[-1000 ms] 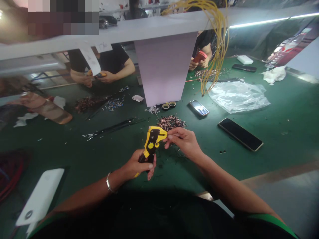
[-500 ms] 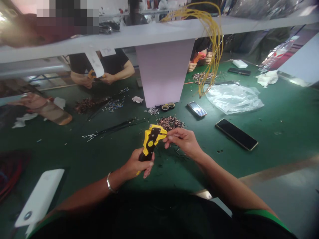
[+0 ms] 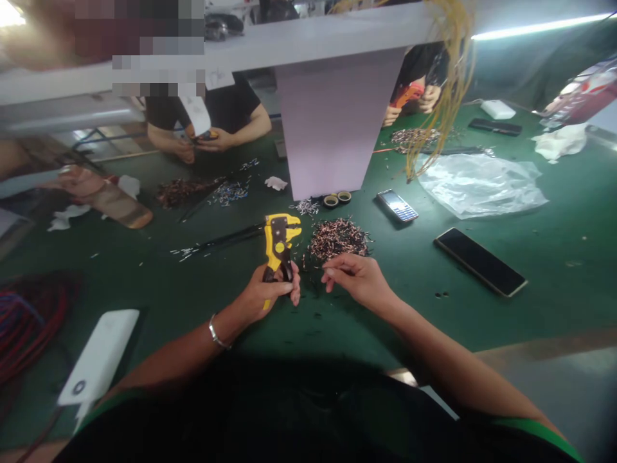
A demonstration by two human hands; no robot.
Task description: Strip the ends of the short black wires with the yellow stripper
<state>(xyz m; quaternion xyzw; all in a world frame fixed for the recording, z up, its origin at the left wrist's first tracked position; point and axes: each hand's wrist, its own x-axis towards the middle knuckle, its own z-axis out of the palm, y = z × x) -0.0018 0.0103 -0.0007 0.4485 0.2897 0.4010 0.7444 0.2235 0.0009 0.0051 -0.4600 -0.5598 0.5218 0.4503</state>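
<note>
My left hand (image 3: 272, 289) is wrapped round the handles of a yellow and black wire stripper (image 3: 279, 247), its jaws upward and to the right. To its right, my right hand (image 3: 354, 278) has thumb and forefinger pinched together beside the near edge of a pile of short copper-tipped wire pieces (image 3: 340, 238); whatever is between the fingertips is too small to make out. The tool and my right hand are apart. Left of the tool lies a bundle of thin black wires (image 3: 231, 238). Small white pieces (image 3: 307, 206) lie behind the pile.
A keypad phone (image 3: 398, 206), a black phone (image 3: 481, 260) and a plastic bag (image 3: 482, 183) lie to the right. Two tape rolls (image 3: 337, 199) stand by the pillar (image 3: 337, 128). At left are a white power bank (image 3: 99, 357) and red cable coils (image 3: 31, 328). Co-workers' hands are across the table.
The wire stripper in my left hand has moved up and left, away from my right fingertips, which now sit at the pile's near edge. The camera view has shifted slightly.
</note>
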